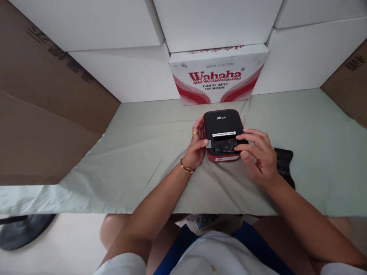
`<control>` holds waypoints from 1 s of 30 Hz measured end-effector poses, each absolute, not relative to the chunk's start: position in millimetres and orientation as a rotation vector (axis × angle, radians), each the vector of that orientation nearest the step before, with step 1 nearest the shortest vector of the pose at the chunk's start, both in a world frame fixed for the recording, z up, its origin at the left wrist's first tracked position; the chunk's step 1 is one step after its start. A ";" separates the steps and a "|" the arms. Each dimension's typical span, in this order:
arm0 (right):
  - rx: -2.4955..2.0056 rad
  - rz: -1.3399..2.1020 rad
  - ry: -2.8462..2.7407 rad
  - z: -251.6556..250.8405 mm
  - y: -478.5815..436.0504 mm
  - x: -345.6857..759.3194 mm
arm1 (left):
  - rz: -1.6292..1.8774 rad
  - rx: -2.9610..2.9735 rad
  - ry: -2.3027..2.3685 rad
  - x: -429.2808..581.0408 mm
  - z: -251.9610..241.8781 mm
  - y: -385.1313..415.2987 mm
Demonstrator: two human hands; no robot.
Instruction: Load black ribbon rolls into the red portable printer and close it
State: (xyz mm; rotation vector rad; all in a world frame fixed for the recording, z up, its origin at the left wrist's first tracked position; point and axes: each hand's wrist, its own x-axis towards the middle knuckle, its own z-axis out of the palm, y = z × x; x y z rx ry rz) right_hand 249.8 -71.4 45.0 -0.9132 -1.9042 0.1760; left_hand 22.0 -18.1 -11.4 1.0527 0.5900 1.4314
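Observation:
A small black-topped label printer (225, 124) with red sides sits on the green cloth. A white warning strip (224, 134) crosses its top, with a glossy dark panel (227, 146) just below it. My left hand (196, 147) grips the printer's left side, its thumb on the top edge by a grey tab (209, 144). Over the right edge, my right hand (259, 154) has its fingers stretched out and apart, with fingertips at the panel's right end. Whether they press on the surface I cannot tell. Partly behind my right wrist lies a glossy black piece (283, 162).
A white and red Wahaha water carton (218, 82) stands behind the printer against stacked white boxes (120, 72). Brown cartons flank the table at left (43, 114) and right (349, 84). The green cloth (137, 152) ends at the table's front edge, close to my lap.

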 end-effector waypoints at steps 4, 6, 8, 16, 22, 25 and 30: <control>-1.002 0.151 -1.880 47.9 -73.5 249.6 | 1.389 1.109 0.599 17.4 -18.0 -15.8; -1.026 0.133 -1.869 46.5 -74.3 249.2 | 1.368 1.127 0.602 15.9 -20.8 -13.7; -1.010 0.110 -1.870 44.0 -74.3 249.0 | 1.357 1.133 0.606 14.9 -22.5 -11.8; -0.969 0.286 -1.920 72.2 -60.7 248.5 | 1.417 1.161 0.566 18.7 -28.7 -7.1; -1.509 0.212 -2.323 114.1 -9.7 234.2 | 1.415 1.125 0.590 17.7 -32.1 -4.8; -1.651 0.028 -2.515 110.1 23.8 219.7 | 1.411 1.117 0.581 18.1 -32.8 -2.8; -1.645 -0.008 -2.651 85.6 52.2 200.6 | 1.412 1.116 0.563 20.6 -37.3 2.5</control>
